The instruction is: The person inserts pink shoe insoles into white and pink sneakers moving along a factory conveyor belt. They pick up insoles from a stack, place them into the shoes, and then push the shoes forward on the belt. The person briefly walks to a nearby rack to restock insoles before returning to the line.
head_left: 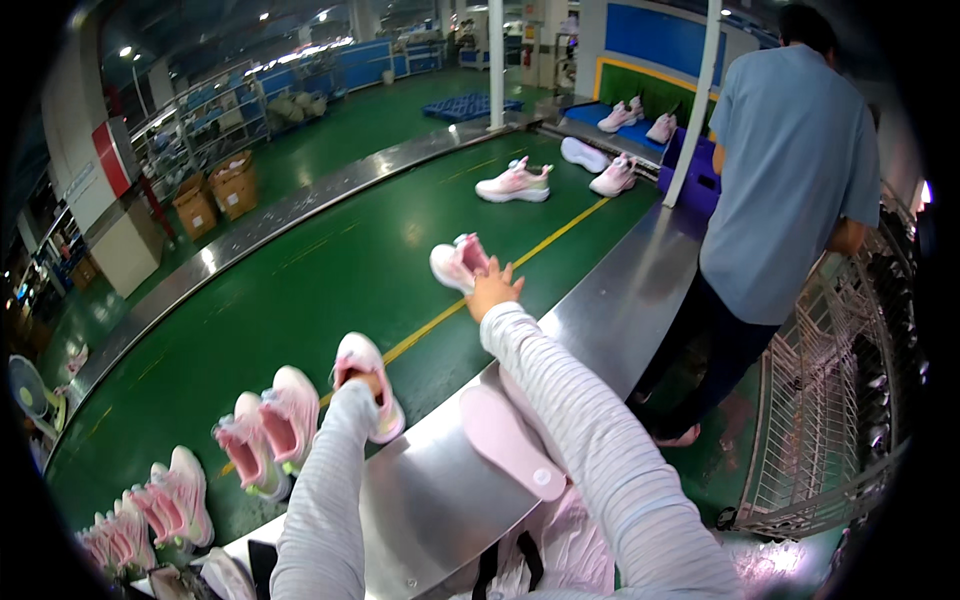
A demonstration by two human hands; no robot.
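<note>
A pale pink sneaker stands at the near edge of the green conveyor belt. My left hand is closed on it at the ankle opening, with the fingertips hidden inside. Farther along the belt, to the right, lies another pink sneaker. Beside its opening is my right hand, its fingers spread and touching or very close to the shoe. Below my forearms, a pale pink insole lies on the metal ledge.
Several pink sneakers line the belt at left. Farther along are another sneaker and a white sole-shaped piece. At right, a person in a blue shirt stands near a wire rack. A white post rises beside the belt.
</note>
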